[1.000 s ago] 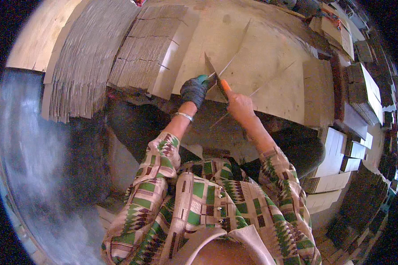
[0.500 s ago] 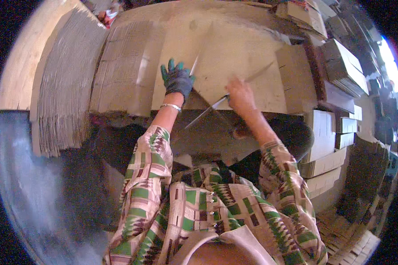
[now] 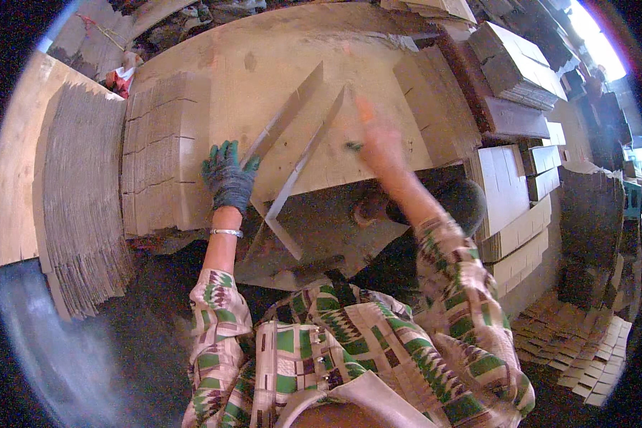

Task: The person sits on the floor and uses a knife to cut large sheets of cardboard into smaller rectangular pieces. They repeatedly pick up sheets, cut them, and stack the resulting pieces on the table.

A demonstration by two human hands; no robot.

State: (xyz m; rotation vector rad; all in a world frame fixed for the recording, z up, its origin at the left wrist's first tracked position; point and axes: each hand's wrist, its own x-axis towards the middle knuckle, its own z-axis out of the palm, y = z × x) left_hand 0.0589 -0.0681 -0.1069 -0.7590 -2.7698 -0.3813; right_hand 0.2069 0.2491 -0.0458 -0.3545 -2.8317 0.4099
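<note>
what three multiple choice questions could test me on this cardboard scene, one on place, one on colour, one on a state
1. Where does the big fanned stack of flat cardboard lie?
A. to the person's left
B. to the person's right
C. on the person's lap

2. What colour is the glove on the left hand?
A. orange
B. dark green
C. white

3. How does the left hand meet the cardboard sheet?
A. raised clear of it
B. pressed flat on it, fingers spread
C. tucked under it

Answers:
1 A, the stack fills the left side of the view.
2 B, the glove shows dark green with brighter fingertips.
3 B, the palm lies on the sheet beside the upright folded strips, while the bare right hand is blurred above.
</note>
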